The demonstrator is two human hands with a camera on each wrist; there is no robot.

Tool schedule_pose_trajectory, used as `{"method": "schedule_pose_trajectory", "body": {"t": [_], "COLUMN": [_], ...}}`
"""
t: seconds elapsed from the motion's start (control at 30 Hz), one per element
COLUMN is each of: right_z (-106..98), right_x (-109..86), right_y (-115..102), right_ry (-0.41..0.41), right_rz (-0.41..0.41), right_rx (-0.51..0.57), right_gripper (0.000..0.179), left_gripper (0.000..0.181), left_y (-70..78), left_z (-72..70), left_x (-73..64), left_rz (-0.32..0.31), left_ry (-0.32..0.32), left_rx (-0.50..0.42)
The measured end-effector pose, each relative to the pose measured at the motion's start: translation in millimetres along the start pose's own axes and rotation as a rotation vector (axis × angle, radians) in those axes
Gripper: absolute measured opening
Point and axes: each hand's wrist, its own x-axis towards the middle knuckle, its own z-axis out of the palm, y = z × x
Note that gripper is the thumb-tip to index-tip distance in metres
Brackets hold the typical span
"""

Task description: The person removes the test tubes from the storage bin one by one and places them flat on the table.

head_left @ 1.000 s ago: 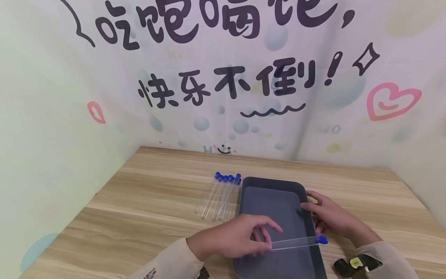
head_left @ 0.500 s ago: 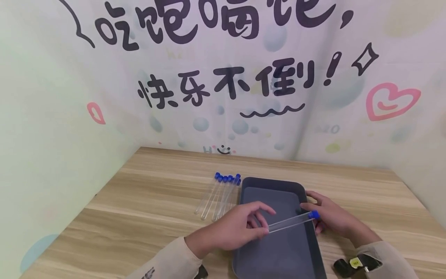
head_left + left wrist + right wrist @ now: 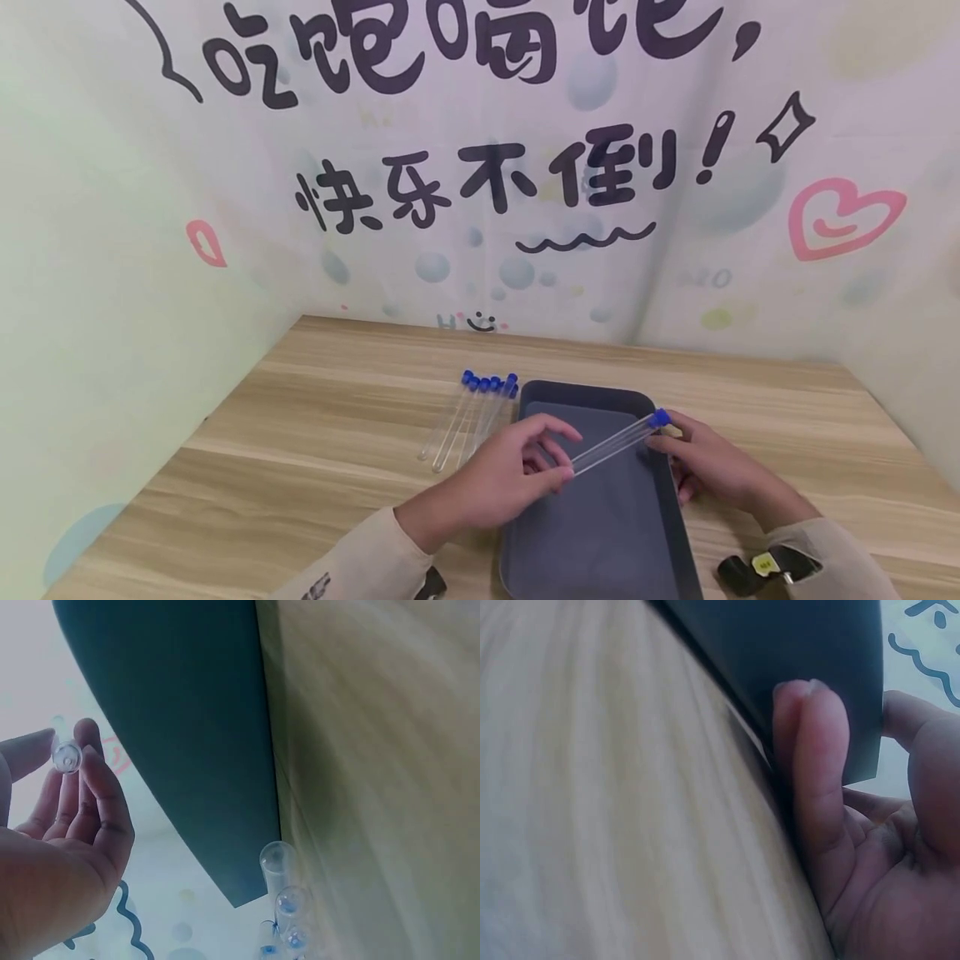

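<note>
My left hand (image 3: 491,479) pinches a clear test tube (image 3: 611,446) near its rounded end, between thumb and fingers. The tube slants above the dark grey tray (image 3: 592,533), its blue cap pointing up and right, close to my right hand (image 3: 720,467) in the head view. That hand grips the tray's right side, thumb at the rim and other fingers outside. In the right wrist view, fingertips (image 3: 821,727) press the tray's outer wall (image 3: 810,645). The left wrist view shows the tube's round end (image 3: 67,757) held by the fingertips.
Several blue-capped test tubes (image 3: 453,421) lie left of the tray on the wooden table (image 3: 300,467), caps toward the back; my left hand and forearm hide some lower ends. A printed backdrop (image 3: 420,283) stands behind the table. A black wrist device (image 3: 757,571) sits at my right sleeve.
My left hand has risen and moved slightly away from me with the test tube. The tube's capped end has swung upward, away from the tray's lower right side. My right hand has stayed put.
</note>
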Motion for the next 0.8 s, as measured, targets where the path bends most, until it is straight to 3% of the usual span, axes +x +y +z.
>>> {"method": "schedule_pose_trajectory", "body": {"t": [0.33,0.47,0.8], "right_z": [1,2,3], "right_x": [-0.2,-0.6,-0.1], "right_y": [0,-1,-1], "right_ry": [-0.008,-0.001,0.005], "right_rz": [0.011,0.010,0.015], "right_rx": [0.021,0.024,0.019], "right_gripper": [0.067,0.066,0.066], "left_gripper": [0.029,0.030,0.030], "left_y": [11.2,-0.3,-4.3], "left_z": [-6.4,-9.4,-14.5], "left_x": [-0.6,3.8,4.8], "left_rz": [-0.046,-0.055,-0.070], "left_ry": [0.127,0.160,0.187], "left_rx": [0.056,0.067,0.042]}}
